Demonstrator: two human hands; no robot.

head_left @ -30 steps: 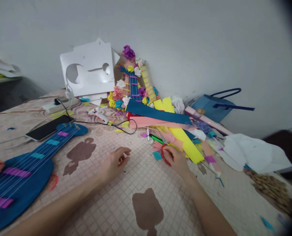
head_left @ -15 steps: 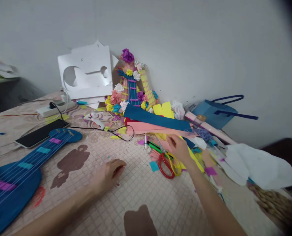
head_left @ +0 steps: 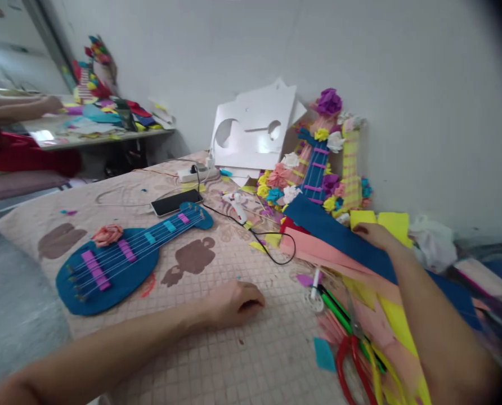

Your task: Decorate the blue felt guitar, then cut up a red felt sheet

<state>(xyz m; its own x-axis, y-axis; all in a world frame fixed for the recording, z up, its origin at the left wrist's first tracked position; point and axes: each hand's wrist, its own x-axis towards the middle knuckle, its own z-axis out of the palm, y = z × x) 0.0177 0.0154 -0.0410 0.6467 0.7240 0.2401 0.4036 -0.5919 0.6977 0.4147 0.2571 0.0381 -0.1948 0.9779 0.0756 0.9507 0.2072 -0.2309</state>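
Observation:
My left hand [head_left: 233,304] rests on the patterned tablecloth [head_left: 234,360] with its fingers curled under and nothing visible in it. My right hand [head_left: 375,235] reaches far out and lies on the long blue felt strip [head_left: 344,239], next to yellow felt sheets [head_left: 397,225]. Pink felt strips [head_left: 322,253] lie under the blue one. Red-handled scissors [head_left: 352,365] lie on the cloth near my right forearm, untouched. A blue felt guitar [head_left: 124,259] with coloured frets and a pink flower lies at the left.
A phone [head_left: 175,202], a power strip [head_left: 194,173], a glue gun [head_left: 236,203] and its black cable [head_left: 272,247] lie beyond the guitar. Decorated guitars [head_left: 318,163] and white cut card [head_left: 255,132] lean on the wall. Another person's arm [head_left: 18,107] shows over a far table.
My right hand left the scissors and moved away to the blue felt strip. The camera swung left, bringing the far table and the other person into view. My left hand stayed put.

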